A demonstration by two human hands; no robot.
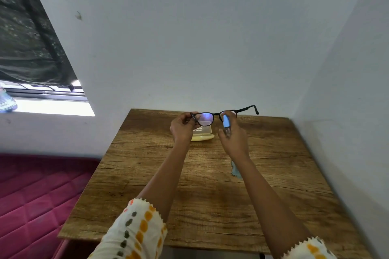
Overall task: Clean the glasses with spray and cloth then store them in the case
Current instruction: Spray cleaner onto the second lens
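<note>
Glasses [212, 114], black-framed, are held in the air above the far part of the counter [210, 206]. The lenses face the person, and one arm of the frame is stretched out to the right.

Left hand [182, 128]: fingers curled, pinching the frame at its left end, just beside the left lens.

Right hand [235, 140]: fingers curled round a small blue spray [226, 121], which is held upright in front of the right lens. Whether it touches the lens cannot be told.

Case [202, 135]: pale yellow, lying on the far side of the counter, below and behind the glasses. The left hand partly hides it, so whether it is open or closed cannot be told.

Cloth [235, 171]: light blue, lying on the counter nearer the person, mostly hidden under the right forearm.

Counter: wood grain, set into a corner between two pale walls [189, 48].

Surroundings: a bed [31, 195] with a dark pink quilted cover stands to the left of the counter, and a window [31, 48] is at the far left. Both sleeves [136, 231] are white with orange and green dots.
</note>
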